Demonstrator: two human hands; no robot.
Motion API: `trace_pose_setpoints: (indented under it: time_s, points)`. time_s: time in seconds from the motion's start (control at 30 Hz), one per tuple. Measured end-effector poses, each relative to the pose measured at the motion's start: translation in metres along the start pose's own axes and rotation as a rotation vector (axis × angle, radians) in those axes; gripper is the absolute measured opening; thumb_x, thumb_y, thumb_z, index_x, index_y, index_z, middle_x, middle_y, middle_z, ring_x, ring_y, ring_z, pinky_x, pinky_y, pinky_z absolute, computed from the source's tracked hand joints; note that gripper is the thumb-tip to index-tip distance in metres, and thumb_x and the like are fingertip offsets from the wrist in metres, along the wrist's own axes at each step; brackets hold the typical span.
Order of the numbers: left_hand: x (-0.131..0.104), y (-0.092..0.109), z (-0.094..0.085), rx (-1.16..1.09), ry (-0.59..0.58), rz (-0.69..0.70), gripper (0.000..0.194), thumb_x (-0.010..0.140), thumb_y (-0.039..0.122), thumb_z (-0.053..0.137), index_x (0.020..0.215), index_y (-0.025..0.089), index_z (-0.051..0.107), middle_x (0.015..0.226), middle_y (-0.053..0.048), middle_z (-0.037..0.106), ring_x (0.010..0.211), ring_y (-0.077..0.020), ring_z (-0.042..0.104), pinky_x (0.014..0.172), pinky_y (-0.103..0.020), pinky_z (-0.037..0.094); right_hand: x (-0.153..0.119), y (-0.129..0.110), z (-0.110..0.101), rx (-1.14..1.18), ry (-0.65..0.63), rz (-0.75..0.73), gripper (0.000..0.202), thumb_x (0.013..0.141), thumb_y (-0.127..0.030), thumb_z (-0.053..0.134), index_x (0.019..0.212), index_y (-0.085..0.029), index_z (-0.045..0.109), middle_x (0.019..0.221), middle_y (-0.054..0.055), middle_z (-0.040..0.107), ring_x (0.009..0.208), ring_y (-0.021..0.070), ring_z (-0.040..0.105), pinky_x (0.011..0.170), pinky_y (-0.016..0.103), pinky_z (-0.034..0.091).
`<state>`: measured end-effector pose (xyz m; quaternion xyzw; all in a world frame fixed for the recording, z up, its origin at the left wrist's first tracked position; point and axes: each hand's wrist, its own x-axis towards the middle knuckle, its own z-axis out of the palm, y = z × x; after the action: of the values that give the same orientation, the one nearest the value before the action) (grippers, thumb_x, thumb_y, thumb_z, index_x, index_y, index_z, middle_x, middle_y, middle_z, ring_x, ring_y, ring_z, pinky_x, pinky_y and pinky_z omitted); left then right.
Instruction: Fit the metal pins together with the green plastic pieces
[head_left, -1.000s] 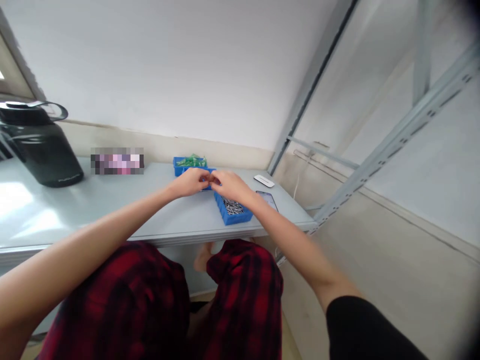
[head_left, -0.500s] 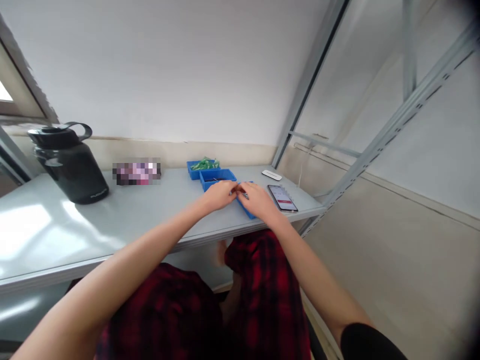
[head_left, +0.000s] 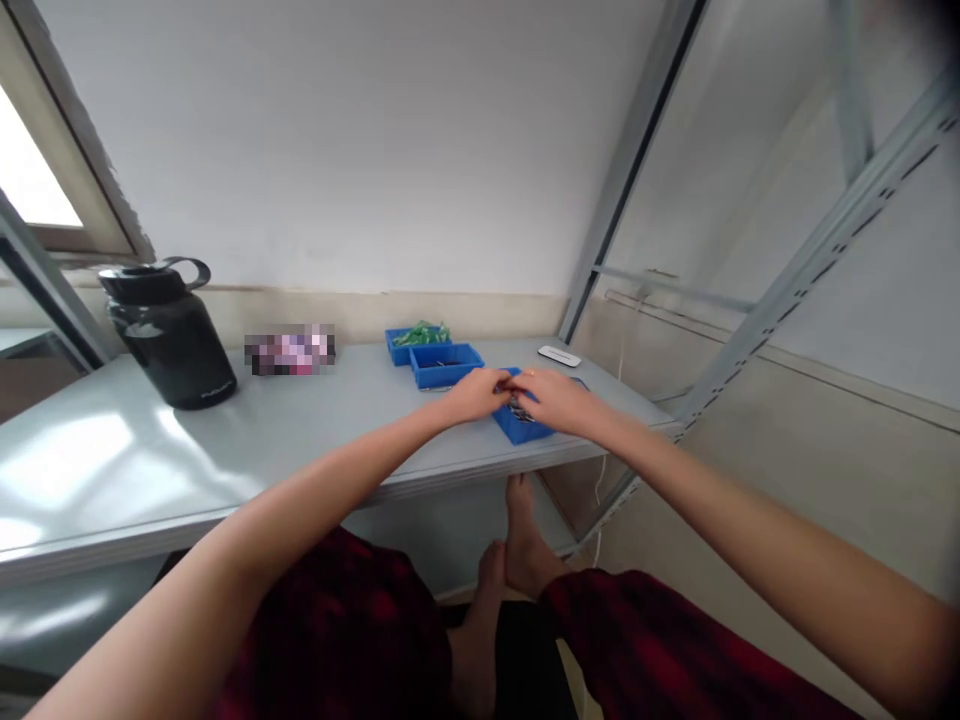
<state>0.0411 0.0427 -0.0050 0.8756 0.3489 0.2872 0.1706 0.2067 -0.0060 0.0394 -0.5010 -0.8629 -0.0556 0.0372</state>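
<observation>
Over the nearest blue bin [head_left: 517, 432] my left hand [head_left: 478, 394] and my right hand [head_left: 553, 400] meet, fingertips close together. Both hands have their fingers bent into a pinch; whatever lies between them is too small to make out. Small shiny metal pieces [head_left: 519, 410] show in that bin, below my right fingers. Just left of and behind it stands a second blue bin [head_left: 448, 378] with a few thin dark pieces inside. A third blue bin [head_left: 400, 352] at the back holds crumpled green pieces [head_left: 424, 335].
A large black water bottle [head_left: 176, 345] stands on the left of the grey table [head_left: 322, 430]. A blurred pinkish item [head_left: 291, 352] lies near the wall. At the back right are a white flat device [head_left: 559, 356] and a metal frame post [head_left: 634, 160].
The view has shifted slightly, so the table things sit further right. My right hand now covers most of the phone. My legs have moved apart, and bare feet show below the table.
</observation>
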Motion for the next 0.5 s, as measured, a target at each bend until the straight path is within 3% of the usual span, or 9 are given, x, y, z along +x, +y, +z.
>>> trace_pose_setpoints:
  time_s: [0.3, 0.5]
  points:
    - [0.003, -0.018, -0.010, 0.131, 0.150, -0.189, 0.018, 0.085, 0.016, 0.055, 0.090, 0.012, 0.071, 0.094, -0.011, 0.075, 0.088, -0.0239, 0.068, 0.081, -0.033, 0.051, 0.053, 0.015, 0.000, 0.018, -0.041, -0.228, 0.031, 0.090, -0.010, 0.047, 0.108, -0.016, 0.071, 0.105, 0.014, 0.072, 0.091, 0.0252, 0.065, 0.075, 0.031, 0.042]
    - [-0.006, -0.027, -0.014, 0.198, 0.072, -0.305, 0.019, 0.084, 0.021, 0.059, 0.094, 0.016, 0.075, 0.096, -0.010, 0.076, 0.092, -0.0261, 0.069, 0.082, -0.032, 0.051, 0.065, 0.008, 0.000, -0.003, -0.116, -0.291, 0.030, 0.091, -0.012, 0.045, 0.102, -0.017, 0.072, 0.105, 0.012, 0.073, 0.086, 0.0230, 0.066, 0.068, 0.029, 0.042]
